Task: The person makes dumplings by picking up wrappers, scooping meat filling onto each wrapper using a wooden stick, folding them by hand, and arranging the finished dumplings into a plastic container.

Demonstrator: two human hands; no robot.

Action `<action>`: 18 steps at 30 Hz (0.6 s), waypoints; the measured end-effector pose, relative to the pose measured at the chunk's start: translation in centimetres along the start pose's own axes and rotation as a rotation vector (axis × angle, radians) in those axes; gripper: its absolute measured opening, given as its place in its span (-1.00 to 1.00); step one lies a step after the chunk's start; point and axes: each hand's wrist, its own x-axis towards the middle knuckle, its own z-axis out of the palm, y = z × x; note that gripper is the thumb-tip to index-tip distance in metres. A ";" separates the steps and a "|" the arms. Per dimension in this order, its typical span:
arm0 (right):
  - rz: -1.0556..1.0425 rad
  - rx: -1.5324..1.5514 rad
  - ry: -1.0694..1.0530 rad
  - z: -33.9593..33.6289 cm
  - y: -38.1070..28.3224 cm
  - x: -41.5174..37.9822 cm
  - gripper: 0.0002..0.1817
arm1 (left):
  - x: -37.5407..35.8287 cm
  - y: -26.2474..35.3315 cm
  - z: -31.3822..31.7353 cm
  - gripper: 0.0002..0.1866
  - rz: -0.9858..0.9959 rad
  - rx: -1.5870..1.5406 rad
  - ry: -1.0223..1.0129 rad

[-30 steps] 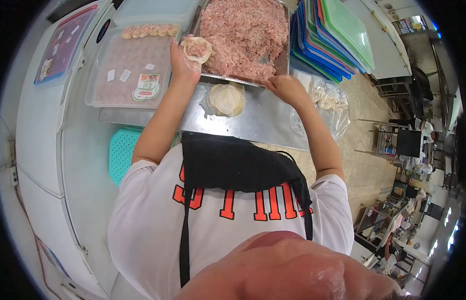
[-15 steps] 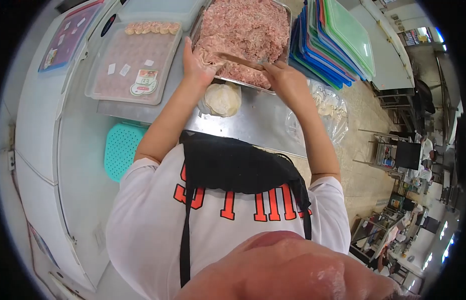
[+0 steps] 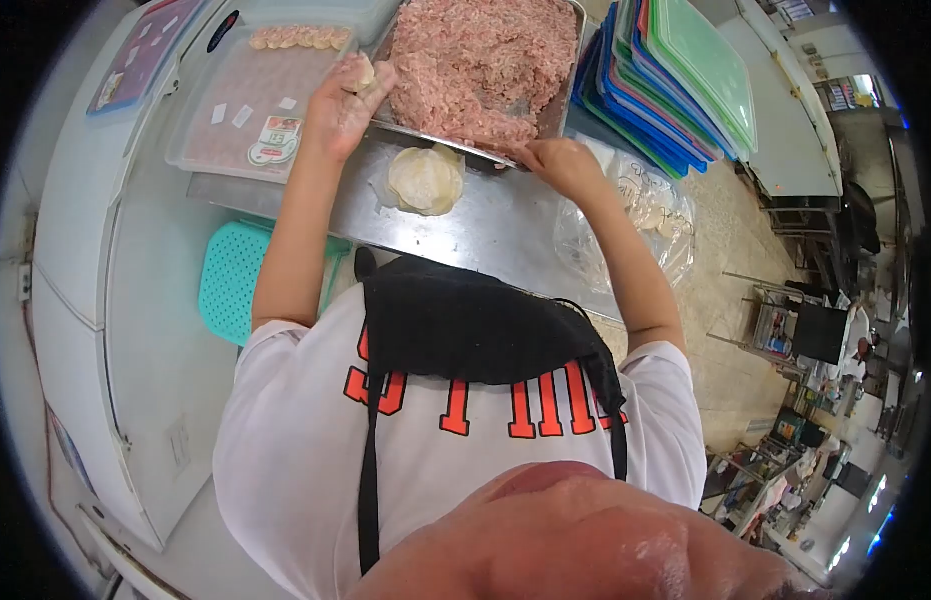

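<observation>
My left hand [image 3: 345, 108] is closed around a small, pale filled dumpling [image 3: 359, 74], held up over the right edge of a clear lidded box. My right hand [image 3: 567, 166] is closed at the near right rim of a metal tray [image 3: 445, 147], on a wooden spatula that is mostly hidden now. Ground meat [image 3: 485, 70] fills the tray, with a hollow towards its right side. Just in front of the tray, a stack of round dough wrappers [image 3: 425, 181] lies on the steel table.
The clear box [image 3: 220, 160] at left has a row of dumplings [image 3: 300, 38] at its far end. Stacked coloured lids [image 3: 675, 80] stand right of the tray, behind a plastic bag of wrappers [image 3: 650, 205]. A turquoise perforated basket [image 3: 232, 285] sits below the table's left side.
My left hand has moved left, from the tray's edge to the box, and its fingers have closed up the wrapper. My right hand has drawn back to the tray's near rim, lowering the spatula.
</observation>
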 end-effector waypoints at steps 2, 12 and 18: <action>0.025 0.164 -0.022 0.2 0.7 -0.3 -0.51 | -1.5 0.6 -0.3 -0.45 -0.048 0.600 -0.149; -0.240 0.637 0.355 -3.7 -2.1 -0.7 -0.70 | -2.9 -3.1 3.6 -0.31 0.232 1.444 -0.618; -0.099 0.316 0.155 -7.5 0.7 -2.5 -0.72 | -2.0 -3.4 3.2 -0.54 0.158 1.631 -0.645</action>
